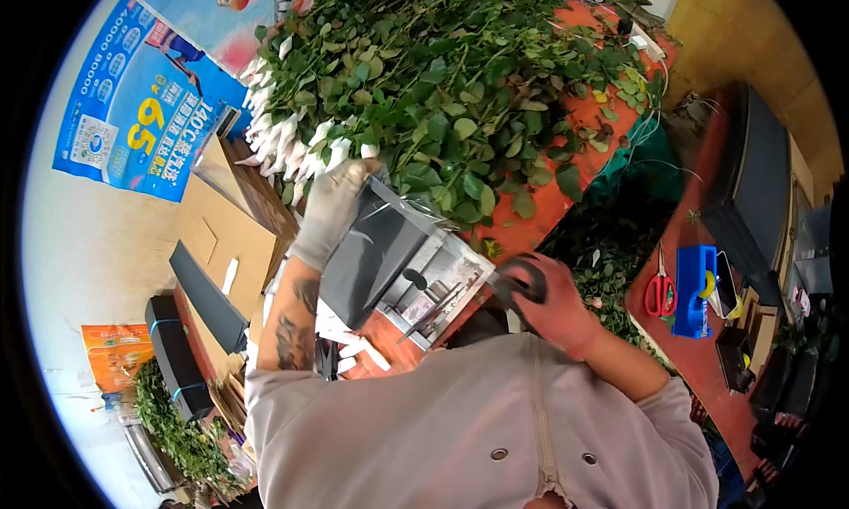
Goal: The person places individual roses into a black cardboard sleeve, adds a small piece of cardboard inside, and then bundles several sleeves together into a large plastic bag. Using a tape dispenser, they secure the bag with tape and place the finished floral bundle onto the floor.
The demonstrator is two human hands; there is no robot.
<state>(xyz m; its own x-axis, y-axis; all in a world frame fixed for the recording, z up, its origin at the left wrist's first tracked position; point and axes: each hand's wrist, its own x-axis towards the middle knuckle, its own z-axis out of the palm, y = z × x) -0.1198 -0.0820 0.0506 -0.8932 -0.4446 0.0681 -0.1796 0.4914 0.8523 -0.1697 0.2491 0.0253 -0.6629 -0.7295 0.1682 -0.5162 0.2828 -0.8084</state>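
Pale fabric, smudged grey, covers the left hand (336, 199), whose fingers are pinched on the upper corner of one dark sheet (376, 257). That sheet slants down to one metal tray (455, 266), its lower edge along the tray's left side. On the tray's other side the right hand (562, 307), in a reddish glove, is curled around one black handle (523, 279). So two gloved hands, both closed on something.

Just under the tray's left end lie several loose white sleeves (376, 354), overlapping too much for a sure count, on a red table (535, 221). Beyond the left hand, one big heap of leafy stems (442, 84) spreads over that table; the many white-wrapped heads (283, 146) along its left edge cannot be counted one by one.

Further left, brown cardboard (234, 239) carries one white piece (230, 276) and one dark strip (208, 297). One dark bundle (177, 354) near it bears two blue straps. One blue poster (141, 111) and one orange poster (118, 354) are on the wall side.

Well apart to the right, a second red table (690, 359) holds one pair of red scissors (660, 295), just beside one blue tape dispenser (696, 292).
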